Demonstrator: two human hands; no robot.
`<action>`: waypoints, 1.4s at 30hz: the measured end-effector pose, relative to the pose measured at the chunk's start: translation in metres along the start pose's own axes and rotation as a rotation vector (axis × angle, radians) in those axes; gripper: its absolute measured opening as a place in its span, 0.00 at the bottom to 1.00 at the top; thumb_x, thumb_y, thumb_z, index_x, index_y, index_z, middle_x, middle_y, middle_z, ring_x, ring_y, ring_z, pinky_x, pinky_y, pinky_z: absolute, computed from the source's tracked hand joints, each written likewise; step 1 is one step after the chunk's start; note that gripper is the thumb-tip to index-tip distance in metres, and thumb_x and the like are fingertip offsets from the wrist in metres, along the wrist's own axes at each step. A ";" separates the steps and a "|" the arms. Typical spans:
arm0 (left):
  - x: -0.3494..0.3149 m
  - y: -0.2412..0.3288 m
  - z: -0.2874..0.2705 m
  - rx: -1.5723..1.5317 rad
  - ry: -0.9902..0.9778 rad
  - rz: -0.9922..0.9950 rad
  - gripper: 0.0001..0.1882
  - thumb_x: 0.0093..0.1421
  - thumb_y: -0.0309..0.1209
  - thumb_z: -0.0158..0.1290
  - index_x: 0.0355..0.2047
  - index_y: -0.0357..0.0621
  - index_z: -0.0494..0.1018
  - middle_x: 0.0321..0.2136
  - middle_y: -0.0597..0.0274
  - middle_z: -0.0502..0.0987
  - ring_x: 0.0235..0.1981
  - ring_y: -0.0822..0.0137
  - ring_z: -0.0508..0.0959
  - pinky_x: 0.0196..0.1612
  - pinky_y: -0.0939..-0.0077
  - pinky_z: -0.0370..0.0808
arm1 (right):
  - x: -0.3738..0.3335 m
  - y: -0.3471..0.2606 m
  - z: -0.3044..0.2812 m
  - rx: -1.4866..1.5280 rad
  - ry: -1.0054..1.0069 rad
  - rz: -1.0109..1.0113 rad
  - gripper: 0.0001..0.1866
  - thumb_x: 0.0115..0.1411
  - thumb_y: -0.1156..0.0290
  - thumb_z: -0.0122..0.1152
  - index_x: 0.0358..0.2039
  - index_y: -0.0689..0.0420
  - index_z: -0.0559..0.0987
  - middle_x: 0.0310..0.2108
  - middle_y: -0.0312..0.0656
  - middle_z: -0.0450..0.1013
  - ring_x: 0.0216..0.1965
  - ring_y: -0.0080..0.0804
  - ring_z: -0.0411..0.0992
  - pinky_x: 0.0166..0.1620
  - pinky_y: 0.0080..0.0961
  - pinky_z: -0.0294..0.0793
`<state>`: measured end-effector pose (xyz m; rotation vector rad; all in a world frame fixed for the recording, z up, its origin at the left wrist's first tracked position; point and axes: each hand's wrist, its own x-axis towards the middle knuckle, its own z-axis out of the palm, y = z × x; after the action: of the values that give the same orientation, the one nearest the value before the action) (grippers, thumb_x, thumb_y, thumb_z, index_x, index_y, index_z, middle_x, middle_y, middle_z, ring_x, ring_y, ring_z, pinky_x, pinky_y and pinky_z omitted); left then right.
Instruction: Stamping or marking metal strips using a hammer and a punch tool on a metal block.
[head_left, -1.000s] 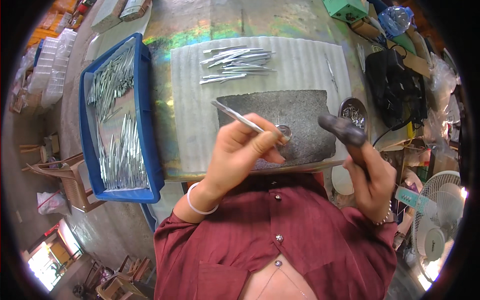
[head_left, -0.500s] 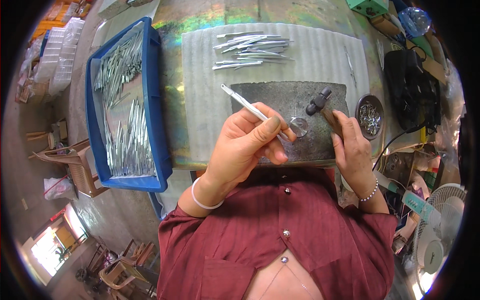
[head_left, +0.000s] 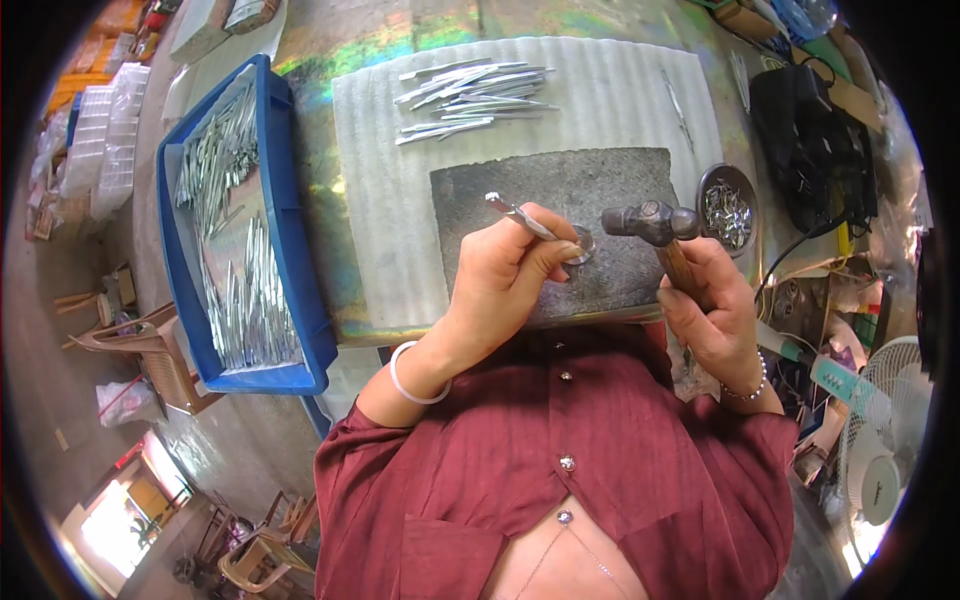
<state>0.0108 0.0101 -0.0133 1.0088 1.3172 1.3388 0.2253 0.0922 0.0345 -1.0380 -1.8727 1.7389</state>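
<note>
From my end, I am pinching one metal strip between the thumb and fingers of the left hand, with its free end tilting toward the far left corner of the dark slab and its other end pointing at the round metal piece; whether those two are touching, I cannot tell. The right hand is wrapping around the handle of the hammer, whose head is hanging over the slab's right half. The slab is lying on the foam sheet, by the near edge of the counter. I am judging this a tapping step, so I am looking to seat the strip's end firmly before any blow, since a loose strip would probably be jumping. With the left thumb lying so near the round metal piece, I am wanting those fingertips farther back, and I am favouring short, square taps that are clearing the bowl beside the slab's right edge.
</note>
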 end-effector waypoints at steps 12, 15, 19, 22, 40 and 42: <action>0.000 -0.005 0.002 0.265 -0.005 0.152 0.02 0.58 0.18 0.50 0.31 0.32 0.72 0.27 0.60 0.75 0.26 0.74 0.76 0.30 0.83 0.73 | -0.002 -0.004 -0.005 -0.171 -0.008 -0.054 0.16 0.54 0.78 0.59 0.44 0.62 0.72 0.21 0.33 0.67 0.22 0.14 0.63 0.26 0.14 0.61; 0.002 -0.002 0.002 0.275 -0.009 0.133 0.02 0.58 0.18 0.50 0.31 0.32 0.72 0.27 0.60 0.75 0.25 0.73 0.76 0.29 0.82 0.74 | -0.001 -0.006 -0.005 -0.160 -0.018 -0.058 0.15 0.54 0.78 0.58 0.44 0.61 0.72 0.21 0.33 0.67 0.21 0.14 0.62 0.26 0.14 0.61; 0.003 -0.001 0.002 0.289 -0.034 0.139 0.02 0.58 0.18 0.50 0.31 0.33 0.72 0.26 0.59 0.75 0.25 0.72 0.76 0.29 0.81 0.74 | -0.001 -0.005 -0.005 -0.120 -0.019 -0.035 0.15 0.54 0.78 0.58 0.44 0.61 0.72 0.21 0.33 0.66 0.21 0.14 0.62 0.26 0.15 0.61; 0.002 -0.003 0.005 0.464 -0.006 0.252 0.06 0.53 0.15 0.52 0.31 0.36 0.72 0.25 0.59 0.75 0.24 0.69 0.77 0.27 0.79 0.74 | -0.001 -0.009 -0.005 -0.136 -0.043 0.002 0.15 0.54 0.78 0.58 0.44 0.61 0.72 0.21 0.33 0.67 0.22 0.14 0.63 0.27 0.15 0.62; -0.001 0.003 0.011 0.796 0.000 0.508 0.15 0.43 0.16 0.49 0.32 0.44 0.70 0.24 0.61 0.70 0.21 0.59 0.75 0.20 0.69 0.72 | -0.049 -0.100 -0.015 -0.963 -0.140 -0.438 0.30 0.45 0.85 0.61 0.52 0.68 0.68 0.34 0.48 0.74 0.27 0.35 0.74 0.28 0.22 0.71; -0.002 0.004 0.011 0.792 0.004 0.489 0.15 0.43 0.15 0.49 0.32 0.46 0.72 0.24 0.62 0.72 0.20 0.58 0.74 0.20 0.70 0.72 | -0.030 -0.101 -0.009 -1.085 -0.199 -0.586 0.30 0.42 0.80 0.63 0.50 0.66 0.70 0.26 0.42 0.73 0.21 0.32 0.71 0.20 0.20 0.64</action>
<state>0.0210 0.0108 -0.0081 1.9639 1.7197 1.1527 0.2254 0.0812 0.1398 -0.4679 -2.9231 0.4375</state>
